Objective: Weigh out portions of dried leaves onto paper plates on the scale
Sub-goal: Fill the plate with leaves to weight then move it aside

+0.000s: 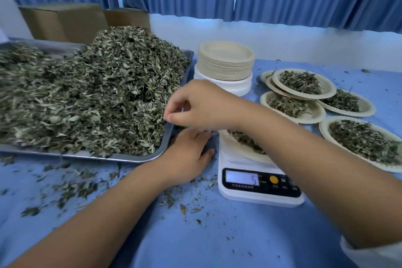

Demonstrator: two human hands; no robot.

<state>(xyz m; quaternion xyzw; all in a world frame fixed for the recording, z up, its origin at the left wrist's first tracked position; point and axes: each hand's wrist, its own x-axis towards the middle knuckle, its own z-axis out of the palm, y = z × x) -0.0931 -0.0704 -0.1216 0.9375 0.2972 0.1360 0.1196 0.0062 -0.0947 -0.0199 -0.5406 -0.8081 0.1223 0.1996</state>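
- I am topping up a portion: my right hand (pixel 195 104) is curling into a pinch over the dried leaves (pixel 97 93) at the tray (pixel 134 158) edge; I cannot tell if it is holding any.
- My left hand (pixel 187 159) is lying slack beside the scale (pixel 256 183).
- The paper plate (pixel 235 148) is sitting part-filled on the scale, probably needing small pinches next.

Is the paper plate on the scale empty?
No: dried leaves already lie on the paper plate that sits on the scale.

Near strip of the blue cloth-covered table (pixel 206 241) lies open, bar leaf scraps (pixel 71 189). Large steel tray (pixel 130 157) heaped with dried leaves (pixel 87 93) blocks the left; white digital scale (pixel 237 197), centre; leaf-filled beige paper plates (pixel 324 129), right. Left hand (pixel 187 159) fills the tray-scale gap.
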